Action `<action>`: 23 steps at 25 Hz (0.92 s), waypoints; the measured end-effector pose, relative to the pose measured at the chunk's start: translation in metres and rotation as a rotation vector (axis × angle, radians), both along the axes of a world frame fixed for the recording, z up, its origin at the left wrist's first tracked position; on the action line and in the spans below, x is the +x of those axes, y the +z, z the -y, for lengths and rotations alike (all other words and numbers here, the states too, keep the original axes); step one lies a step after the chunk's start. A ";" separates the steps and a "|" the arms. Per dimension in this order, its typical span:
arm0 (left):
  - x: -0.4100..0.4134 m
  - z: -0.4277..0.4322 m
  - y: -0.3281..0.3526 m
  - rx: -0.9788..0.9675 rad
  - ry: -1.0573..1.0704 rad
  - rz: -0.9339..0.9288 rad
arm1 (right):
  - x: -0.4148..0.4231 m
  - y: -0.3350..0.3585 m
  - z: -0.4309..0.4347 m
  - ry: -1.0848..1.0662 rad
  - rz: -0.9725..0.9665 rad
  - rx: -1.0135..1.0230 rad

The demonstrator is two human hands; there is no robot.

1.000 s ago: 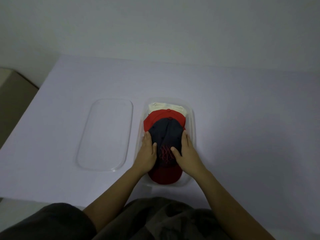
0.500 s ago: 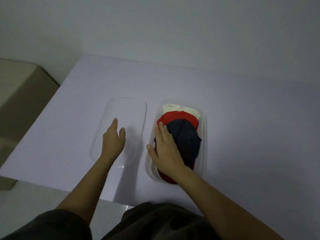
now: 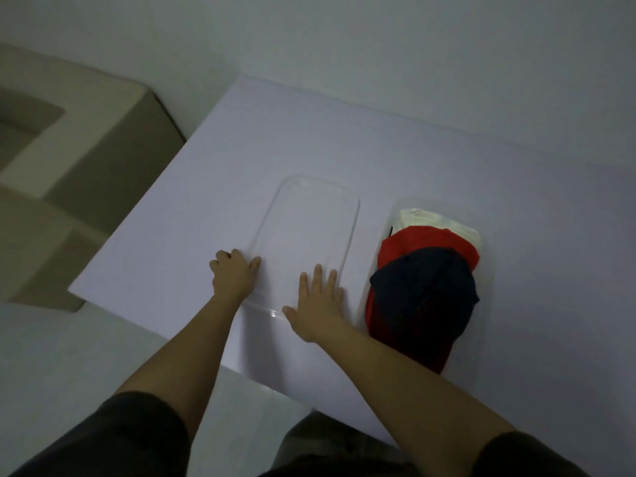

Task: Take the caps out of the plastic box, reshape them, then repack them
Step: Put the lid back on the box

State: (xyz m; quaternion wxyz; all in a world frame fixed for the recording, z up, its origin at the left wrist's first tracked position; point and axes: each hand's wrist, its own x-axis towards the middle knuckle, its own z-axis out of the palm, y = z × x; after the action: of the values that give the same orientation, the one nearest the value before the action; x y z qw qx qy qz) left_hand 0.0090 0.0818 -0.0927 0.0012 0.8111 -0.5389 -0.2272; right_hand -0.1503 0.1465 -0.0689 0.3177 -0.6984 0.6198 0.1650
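Caps (image 3: 425, 287): packed in the plastic box (image 3: 392, 215), navy on top, red and cream under it; no longer being pressed.
Lid (image 3: 306, 242): flat on the table (image 3: 447, 160), just left of the box.
Left hand (image 3: 234, 275): moved off the caps, curled at the lid's left edge.
Right hand (image 3: 315, 304): also moved over, spread flat on the lid's near corner.
Meaning: repacking looks done, so lidding is probably next.

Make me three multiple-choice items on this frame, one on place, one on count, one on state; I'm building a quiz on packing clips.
1. Where is the clear lid?
A. left of the plastic box
B. on the box
C. on the floor

2. How many caps show in the box?
A. one
B. three
C. five

3. What are both hands doing?
A. lifting a cap
B. resting at the lid's near end
C. hanging off the table

A: the lid lies flat beside the box.
B: cream, red, navy.
B: left hand and right hand flank the lid.
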 end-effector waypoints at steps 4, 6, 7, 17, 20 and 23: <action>0.002 0.004 -0.008 -0.080 0.006 -0.038 | 0.006 -0.009 -0.007 -0.144 0.169 -0.053; 0.001 0.002 -0.003 -0.149 0.059 -0.159 | 0.007 -0.008 -0.006 -0.422 0.405 -0.191; 0.001 0.001 0.002 -0.196 0.094 -0.232 | 0.007 -0.006 -0.005 -0.561 0.489 -0.244; 0.009 -0.004 0.083 -0.457 0.203 -0.613 | 0.002 0.064 0.021 -0.860 0.679 -0.354; -0.014 -0.010 0.107 -0.487 0.206 -0.791 | -0.034 0.095 0.021 -0.958 0.686 -0.545; -0.064 -0.035 0.122 -0.435 0.132 -0.891 | -0.088 0.110 0.003 -1.078 0.778 -0.650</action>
State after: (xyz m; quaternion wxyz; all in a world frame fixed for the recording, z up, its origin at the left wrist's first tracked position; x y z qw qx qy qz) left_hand -0.0552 0.1170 0.0291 0.4146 0.6488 -0.4683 -0.4335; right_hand -0.2387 0.1437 0.0408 0.3285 -0.3638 0.7371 -0.4653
